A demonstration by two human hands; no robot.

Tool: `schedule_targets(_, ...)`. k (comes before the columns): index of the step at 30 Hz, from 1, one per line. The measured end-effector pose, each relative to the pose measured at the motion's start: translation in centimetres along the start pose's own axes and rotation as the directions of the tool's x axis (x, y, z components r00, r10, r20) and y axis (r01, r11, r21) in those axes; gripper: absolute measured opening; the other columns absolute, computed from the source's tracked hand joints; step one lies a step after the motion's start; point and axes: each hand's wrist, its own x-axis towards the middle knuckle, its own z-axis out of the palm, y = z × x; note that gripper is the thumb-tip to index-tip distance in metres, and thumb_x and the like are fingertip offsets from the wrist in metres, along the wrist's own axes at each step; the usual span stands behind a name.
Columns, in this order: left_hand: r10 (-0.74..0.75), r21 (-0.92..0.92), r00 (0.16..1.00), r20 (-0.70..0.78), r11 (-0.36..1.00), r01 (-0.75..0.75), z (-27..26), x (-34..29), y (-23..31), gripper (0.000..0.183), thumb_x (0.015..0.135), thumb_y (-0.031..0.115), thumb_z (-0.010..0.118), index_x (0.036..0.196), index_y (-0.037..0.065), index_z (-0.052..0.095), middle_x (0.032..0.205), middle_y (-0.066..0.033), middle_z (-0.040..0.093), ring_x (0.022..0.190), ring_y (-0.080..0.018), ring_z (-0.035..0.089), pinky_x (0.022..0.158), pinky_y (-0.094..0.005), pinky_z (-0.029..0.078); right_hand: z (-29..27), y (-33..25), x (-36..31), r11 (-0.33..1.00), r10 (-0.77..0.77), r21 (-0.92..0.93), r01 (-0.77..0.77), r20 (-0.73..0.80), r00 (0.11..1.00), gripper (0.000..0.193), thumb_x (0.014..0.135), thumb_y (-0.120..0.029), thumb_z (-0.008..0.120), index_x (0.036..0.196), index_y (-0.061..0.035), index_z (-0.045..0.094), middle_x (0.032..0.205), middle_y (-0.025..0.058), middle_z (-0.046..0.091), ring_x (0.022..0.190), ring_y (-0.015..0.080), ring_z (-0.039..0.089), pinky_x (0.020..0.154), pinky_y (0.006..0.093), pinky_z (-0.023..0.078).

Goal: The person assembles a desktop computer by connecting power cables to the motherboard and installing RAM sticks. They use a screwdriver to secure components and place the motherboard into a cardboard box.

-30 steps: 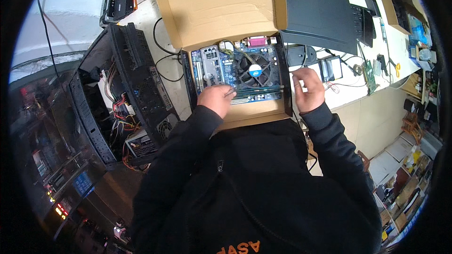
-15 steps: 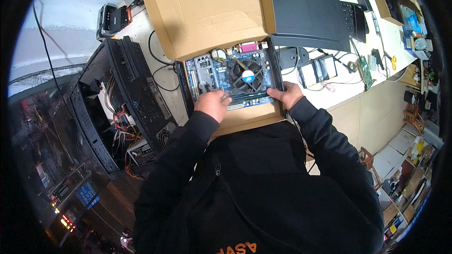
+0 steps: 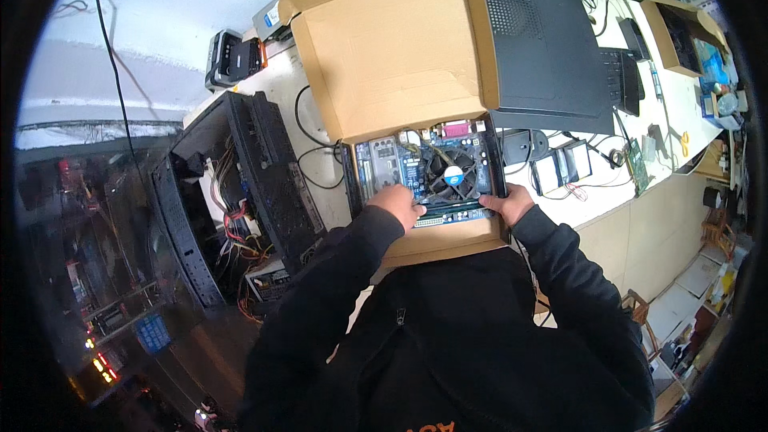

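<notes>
An open cardboard box (image 3: 400,56) stands close to me with its lid up. A blue motherboard (image 3: 412,174) lies in it, carrying a round black CPU fan (image 3: 438,182) and a silver I/O plate (image 3: 384,162) beside the fan. Along the board's near side runs a dark green memory module (image 3: 450,210). My left hand (image 3: 394,206) is closed, its thumb and fingertips at the module's left end. At the right end sits the thumb of my right hand (image 3: 510,204); its other fingers are curled at the box's right wall and partly hidden.
An opened black computer case (image 3: 276,168) with loose wires stands left of the box. Behind and right lies a black case panel (image 3: 552,56). Cables, a green circuit board (image 3: 638,168) and yellow scissors (image 3: 685,144) lie on the white table (image 3: 596,200).
The whole view has shifted, so everything appears lower and farther right. Both hands stay at the two ends of the memory module, with hardly any motion relative to the box.
</notes>
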Motion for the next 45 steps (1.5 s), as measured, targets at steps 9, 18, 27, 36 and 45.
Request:
schedule_targets(9,0.096,-0.06,0.995,0.006,0.994,-0.096,0.1,0.7,-1.2,0.038,0.078,0.034,0.063,0.078,-0.003,0.064,0.074,-0.0211,0.061,0.073,-0.0349,0.06,0.067,-0.0415,0.047,-0.1,-0.2,0.1,1.0,-0.025,-0.006,0.025,-0.005,1.0,0.041,0.071,-0.025,0.075,0.093,0.007,0.061,0.083,0.0155,0.065,0.074,0.0193,0.062,0.07,0.0309,0.048)
schedule_targets(18,-0.045,-0.024,0.998,-0.052,0.999,0.044,0.2,-0.2,0.8,0.038,0.078,0.036,0.064,0.083,-0.002,0.066,0.08,-0.02,0.063,0.079,-0.0346,0.061,0.071,-0.0418,0.048,0.4,1.0,0.2,0.999,-0.045,0.017,0.046,-0.069,0.997,0.034,0.071,-0.019,0.073,0.09,0.0064,0.062,0.078,0.0141,0.065,0.069,0.0187,0.061,0.066,0.0305,0.048)
schedule_targets(27,-0.02,-0.059,0.99,-0.139,0.998,0.012,1.1,-0.6,0.4,0.036,0.08,0.036,0.062,0.083,0.001,0.064,0.079,-0.0188,0.062,0.078,-0.0343,0.06,0.071,-0.0423,0.047,-0.5,0.0,-0.1,0.983,-0.094,-0.165,0.083,-0.06,0.994,0.038,0.072,-0.027,0.071,0.088,0.0061,0.063,0.075,0.0141,0.065,0.067,0.0206,0.061,0.065,0.0316,0.048)
schedule_targets(36,-0.303,-0.692,0.768,-0.564,0.681,-0.239,-1.1,-6.6,-2.4,0.027,0.087,0.025,0.055,0.088,0.0,0.063,0.066,-0.0092,0.061,0.058,-0.0159,0.056,0.056,-0.0321,0.044,-3.6,-10.1,1.6,0.651,-0.742,-0.597,0.468,-0.375,0.556,0.047,0.077,-0.038,0.062,0.094,0.0059,0.06,0.084,0.022,0.063,0.079,0.0339,0.061,0.074,0.0393,0.048)
schedule_targets(45,-0.448,-0.78,0.64,-0.624,0.309,-0.544,-3.6,-5.8,-7.9,0.027,0.093,0.021,0.045,0.096,-0.004,0.055,0.062,-0.002,0.052,0.046,-0.0068,0.044,0.042,-0.0195,0.031,-3.0,-14.5,6.8,0.596,-0.708,-0.753,0.278,-0.33,0.624,0.032,0.082,-0.03,0.052,0.079,0.0003,0.062,0.08,0.0252,0.06,0.078,0.0379,0.06,0.069,0.0452,0.047)
